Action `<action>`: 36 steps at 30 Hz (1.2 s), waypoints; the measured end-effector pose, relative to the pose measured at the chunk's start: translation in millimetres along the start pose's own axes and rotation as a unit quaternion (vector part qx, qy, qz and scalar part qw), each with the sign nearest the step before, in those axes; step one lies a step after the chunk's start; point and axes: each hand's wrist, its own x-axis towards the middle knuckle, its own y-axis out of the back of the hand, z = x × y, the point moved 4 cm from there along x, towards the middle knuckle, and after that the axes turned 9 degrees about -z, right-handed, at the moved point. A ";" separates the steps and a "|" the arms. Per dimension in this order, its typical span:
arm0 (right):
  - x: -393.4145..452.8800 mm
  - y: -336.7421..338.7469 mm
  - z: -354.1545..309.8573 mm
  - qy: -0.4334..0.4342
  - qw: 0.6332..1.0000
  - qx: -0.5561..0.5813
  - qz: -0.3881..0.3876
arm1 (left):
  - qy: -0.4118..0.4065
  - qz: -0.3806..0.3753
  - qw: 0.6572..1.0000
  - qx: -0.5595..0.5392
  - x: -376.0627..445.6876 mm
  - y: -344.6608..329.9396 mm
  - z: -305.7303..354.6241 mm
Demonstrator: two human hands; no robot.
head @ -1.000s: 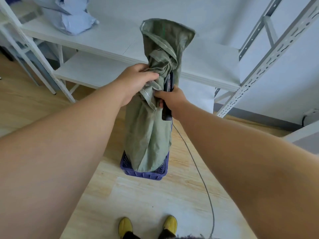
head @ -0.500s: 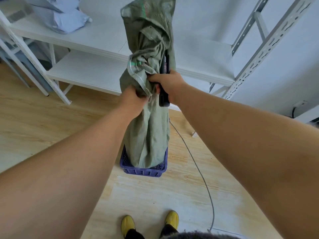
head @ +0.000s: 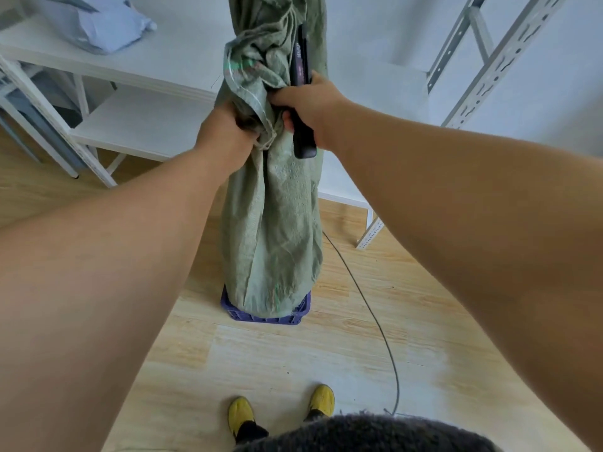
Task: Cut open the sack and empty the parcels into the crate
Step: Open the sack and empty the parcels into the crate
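Higher now, sack [head: 274, 223] hangs upright over crate [head: 266, 316] — both hands, left [head: 225, 132] and right [head: 310, 102], grip its bunched top, right also clutching cutter [head: 301, 93].

Both arms extend forward, raised. Left hand [head: 225, 135]: fingers curled, gripping bunched sack [head: 274, 230] fabric. Right hand [head: 310, 102]: fingers curled round a black tool [head: 301, 89] and fabric, just beside the left.

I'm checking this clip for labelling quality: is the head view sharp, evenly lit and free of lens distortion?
Head view: soft, even daylight, no harsh glare; the sack and both hands are sharp enough. Head view: strong wide-angle distortion swells the forearms and bends the shelf rack. Head view: dark hair blocks the bottom edge.
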 end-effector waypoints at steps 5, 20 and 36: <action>11.0 -7.1 -4.7 0.047 0.998 0.031 -0.010 | -0.021 0.087 0.996 -0.023 -2.7 5.6 1.1; 22.1 -18.7 -37.1 0.084 0.996 0.011 -0.022 | -0.041 0.074 0.996 -0.042 3.0 30.8 27.1; 8.9 4.7 -5.8 -0.050 0.992 0.016 -0.110 | 0.100 0.099 0.982 -0.124 -15.1 14.6 1.4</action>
